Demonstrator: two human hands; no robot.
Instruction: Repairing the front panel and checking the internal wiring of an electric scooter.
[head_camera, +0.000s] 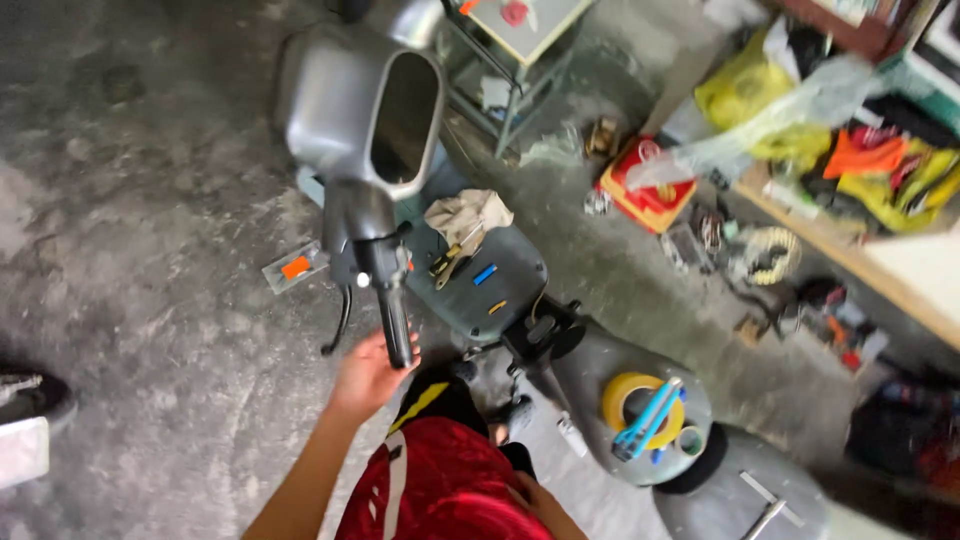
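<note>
I look down on a grey scooter (350, 100) standing on a concrete floor. My left hand (372, 372) is closed around the end of its black handlebar grip (397, 325). My right hand (535, 497) rests low against my red shorts (440, 485), fingers curled; whether it holds anything is hidden. On the scooter's footboard (500, 265) lie a beige rag (468, 213), a blue piece (484, 273) and small tools. A yellow tape roll (635, 400) with a light-blue tool (648, 420) across it sits on the grey seat area.
A red box (645, 190) and scattered parts lie on the floor to the right. A wooden shelf (850, 250) holds yellow and orange bags. A metal-framed stand (520, 60) is behind the scooter. A small clear box with an orange part (296, 267) lies left.
</note>
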